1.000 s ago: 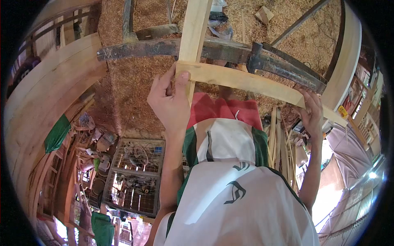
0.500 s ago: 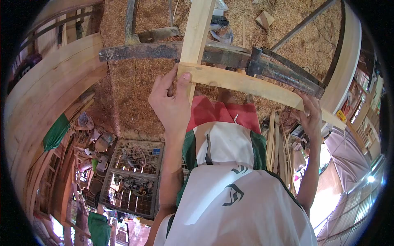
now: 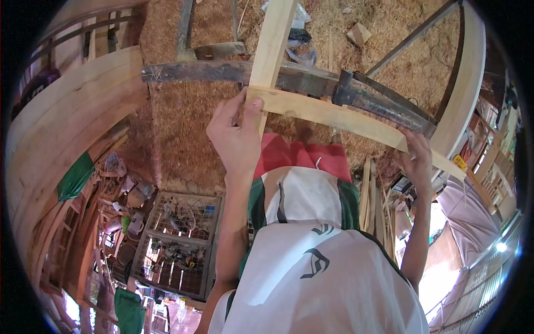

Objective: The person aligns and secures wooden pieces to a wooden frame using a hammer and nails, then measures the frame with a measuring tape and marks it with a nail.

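A pale wooden strip (image 3: 334,114) lies crosswise in front of me. My left hand (image 3: 236,131) grips its left end, with the thumb on the near face and the fingers mostly hidden behind. Further right, my right hand (image 3: 416,156) is closed round the strip a little short of its right end. The strip's left end meets a second pale wooden board (image 3: 272,47), which runs away from me and crosses over a dark metal bar (image 3: 200,71). Beyond the strip, toward the right, sits a dark metal tube with an upright piece (image 3: 384,108).
Wood shavings (image 3: 194,117) cover the ground. A wide plank (image 3: 78,94) stands at the left and a pale curved beam (image 3: 464,83) at the right. Low on the left is a wire-mesh rack (image 3: 178,239). A small wood block (image 3: 359,34) lies at the far side.
The whole view has shifted slightly. Both hands keep their hold on the strip, and it stays against the crossing board.
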Demonstrator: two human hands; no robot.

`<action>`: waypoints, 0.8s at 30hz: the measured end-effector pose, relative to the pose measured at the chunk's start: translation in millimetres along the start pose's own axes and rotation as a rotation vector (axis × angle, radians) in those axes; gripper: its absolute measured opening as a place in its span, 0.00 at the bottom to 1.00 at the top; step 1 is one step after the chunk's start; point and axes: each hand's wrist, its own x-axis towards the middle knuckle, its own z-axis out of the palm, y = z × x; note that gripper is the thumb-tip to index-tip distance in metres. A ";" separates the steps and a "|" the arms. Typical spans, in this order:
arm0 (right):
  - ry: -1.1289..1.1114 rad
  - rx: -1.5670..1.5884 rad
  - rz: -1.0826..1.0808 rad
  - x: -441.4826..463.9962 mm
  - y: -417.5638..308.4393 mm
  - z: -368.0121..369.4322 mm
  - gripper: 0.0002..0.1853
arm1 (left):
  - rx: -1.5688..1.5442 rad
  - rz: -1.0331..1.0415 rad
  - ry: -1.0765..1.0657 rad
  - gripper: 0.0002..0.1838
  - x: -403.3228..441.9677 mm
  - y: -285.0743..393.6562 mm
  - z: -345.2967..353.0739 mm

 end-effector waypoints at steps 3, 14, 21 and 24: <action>-0.050 -0.003 0.011 0.5 -7.6 -8.4 0.30 | 0.018 0.093 -0.013 0.17 1.6 -0.7 -2.1; 0.315 0.423 -0.189 52.8 -124.3 -46.6 0.09 | -0.518 -0.233 -0.499 0.14 -47.4 41.8 -56.7; -0.088 0.741 -0.422 37.7 -219.2 -0.2 0.10 | -0.549 -0.159 -0.651 0.15 -90.1 76.5 -57.7; -0.188 0.861 -0.359 29.0 -229.2 -4.3 0.12 | -0.479 -0.130 -0.602 0.14 -89.3 73.4 -58.0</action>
